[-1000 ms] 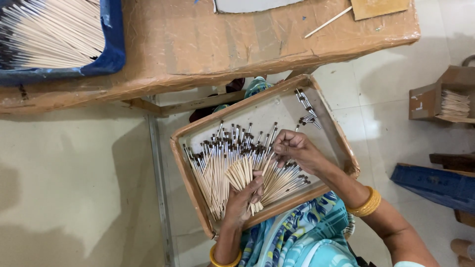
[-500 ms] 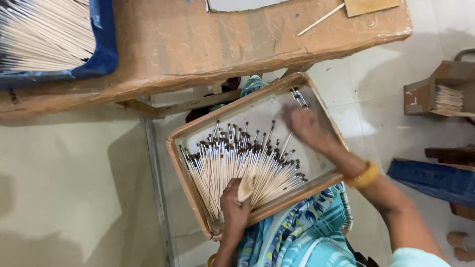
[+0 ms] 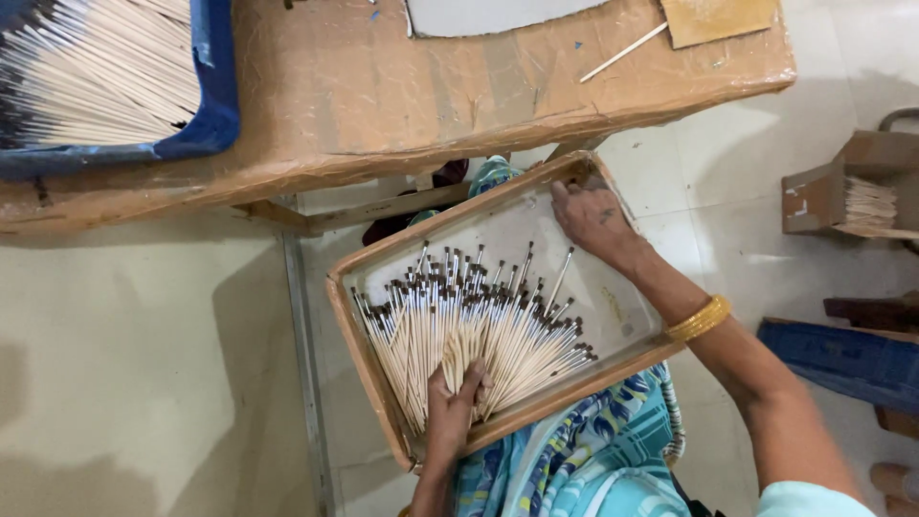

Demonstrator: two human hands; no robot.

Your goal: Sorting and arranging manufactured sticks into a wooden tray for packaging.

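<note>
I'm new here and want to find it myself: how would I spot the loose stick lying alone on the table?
Start at the brown table. At its far right end, one pale stick lies slanted beside a tan card piece. Unlike the sticks heaped in the blue tray, it lies alone.

Pale dark-tipped sticks (image 3: 469, 330), brown tray (image 3: 359, 340), blue bin (image 3: 215, 105).

Open carton (image 3: 847, 187): brown cardboard, on the floor at far right, pale sticks inside.
Blue box (image 3: 842, 359): flat, floor, lower right.
Labels, signs, screens: none seen.
</note>
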